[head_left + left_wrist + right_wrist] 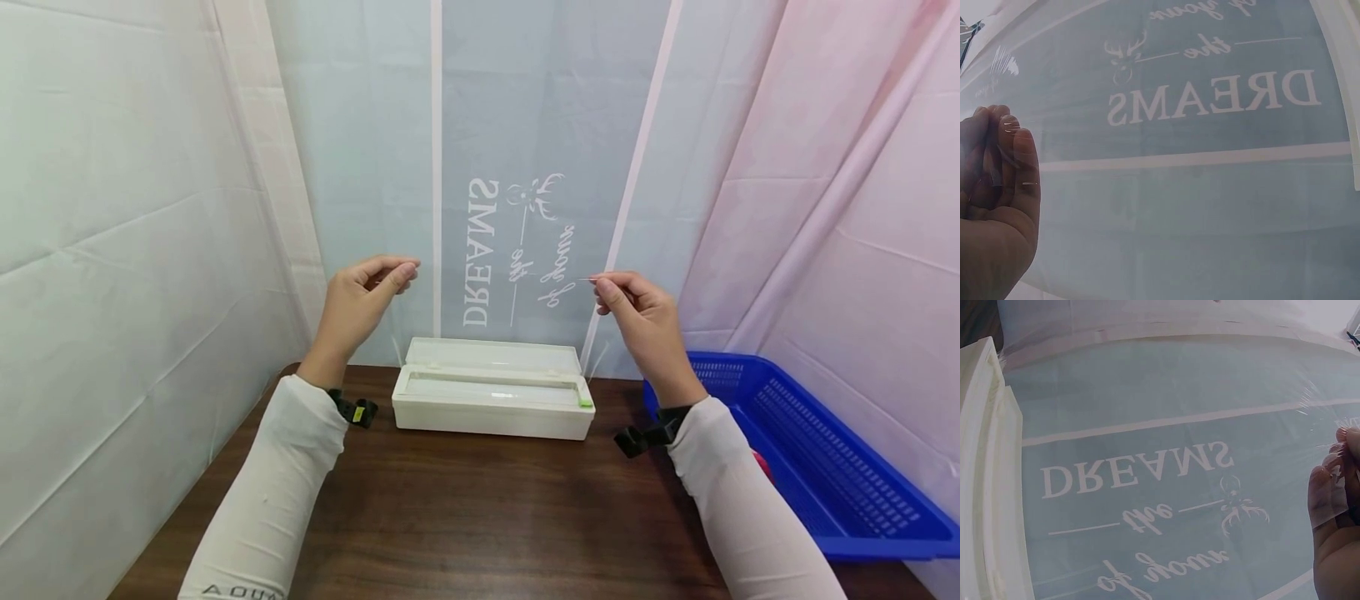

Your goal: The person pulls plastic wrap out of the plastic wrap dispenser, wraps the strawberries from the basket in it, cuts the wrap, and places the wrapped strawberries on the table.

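A clear sheet of cling film (1307, 400) stretches up from a white dispenser box (491, 419) on the table, its lid tilted back. My left hand (365, 302) pinches one upper corner of the film between thumb and fingers, above the box's left end. On the other side, the right hand (643, 321) pinches the opposite corner at about the same height. Glints and creases show in the film (1004, 64) by the left fingertips in the left wrist view. A small green piece (585, 403) sits at the box's right end.
A blue plastic basket (840, 546) stands at the right, with something red partly hidden behind the right sleeve. The brown wooden table (480, 517) lies in front of the box. Printed curtains (360, 167) hang behind and on both sides.
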Tool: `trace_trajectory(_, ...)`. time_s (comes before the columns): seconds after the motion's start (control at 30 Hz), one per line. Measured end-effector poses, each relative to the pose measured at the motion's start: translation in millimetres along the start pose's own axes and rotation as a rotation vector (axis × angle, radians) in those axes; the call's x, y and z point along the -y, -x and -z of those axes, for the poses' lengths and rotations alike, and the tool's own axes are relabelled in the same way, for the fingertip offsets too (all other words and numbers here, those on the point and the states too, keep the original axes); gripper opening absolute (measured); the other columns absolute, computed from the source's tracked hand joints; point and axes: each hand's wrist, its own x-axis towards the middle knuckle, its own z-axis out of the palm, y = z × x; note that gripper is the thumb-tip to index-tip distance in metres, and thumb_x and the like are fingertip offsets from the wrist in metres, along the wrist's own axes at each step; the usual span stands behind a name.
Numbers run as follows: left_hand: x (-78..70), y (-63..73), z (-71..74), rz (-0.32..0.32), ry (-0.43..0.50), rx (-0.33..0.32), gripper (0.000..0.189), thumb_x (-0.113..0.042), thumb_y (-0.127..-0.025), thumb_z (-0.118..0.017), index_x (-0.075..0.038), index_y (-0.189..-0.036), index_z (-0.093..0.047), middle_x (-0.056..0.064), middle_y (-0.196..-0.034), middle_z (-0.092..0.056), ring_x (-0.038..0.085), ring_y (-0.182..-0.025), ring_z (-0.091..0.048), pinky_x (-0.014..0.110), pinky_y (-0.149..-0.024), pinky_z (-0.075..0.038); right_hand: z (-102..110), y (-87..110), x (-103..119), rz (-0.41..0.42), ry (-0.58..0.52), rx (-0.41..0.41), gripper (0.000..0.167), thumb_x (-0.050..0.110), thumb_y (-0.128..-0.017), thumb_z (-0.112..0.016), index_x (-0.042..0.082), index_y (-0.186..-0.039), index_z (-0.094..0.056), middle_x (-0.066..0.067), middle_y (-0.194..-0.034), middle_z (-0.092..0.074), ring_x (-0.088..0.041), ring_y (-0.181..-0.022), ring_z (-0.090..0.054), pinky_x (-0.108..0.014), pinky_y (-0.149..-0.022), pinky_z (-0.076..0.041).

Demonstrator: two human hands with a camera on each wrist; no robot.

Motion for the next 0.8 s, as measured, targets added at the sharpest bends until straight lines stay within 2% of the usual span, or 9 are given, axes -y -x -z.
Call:
trace_trajectory(0.3, -5.2, -2.5, 3.2, -0.025, -0.001, -0.007, 0.033, -0.035, -0.099, -0.066, -0.007, -0.113, -0.076, 0.002, -0.101, -0.074, 0.014, -0.091, -0.067, 0.025, -0.081, -0.054, -0.3, -3.0, 6.8, -0.012, 0.0, -0.023, 0.027, 0.021, -0.102, -0.061, -0.001, -0.114, -0.071, -0.007, -0.096, -0.065, -0.023, -0.083, -0.06, -0.022, -0.076, -0.053)
trace_trajectory(0.6, -11.7, -6.4, 4.9, -0.047, 0.003, -0.008, 0.033, -0.033, -0.098, -0.067, -0.004, -0.113, -0.076, 0.003, -0.1, -0.074, 0.014, -0.089, -0.067, 0.025, -0.081, -0.054, 1.6, -7.4, 10.2, 0.023, -0.063, -0.033, 0.024, 0.016, -0.101, -0.062, -0.004, -0.112, -0.072, -0.006, -0.094, -0.066, -0.016, -0.08, -0.061, -0.022, -0.074, -0.053)
trace_trajectory(0.8, -16.8, -6.2, 5.7, -0.028, 0.018, -0.002, 0.032, -0.034, -0.098, -0.067, -0.007, -0.113, -0.076, 0.002, -0.1, -0.074, 0.015, -0.09, -0.067, 0.026, -0.083, -0.054, 4.3, -8.4, 11.9, 0.023, -0.012, -0.044, 0.027, 0.019, -0.101, -0.063, -0.003, -0.113, -0.072, -0.007, -0.095, -0.068, -0.016, -0.081, -0.061, -0.022, -0.074, -0.053)
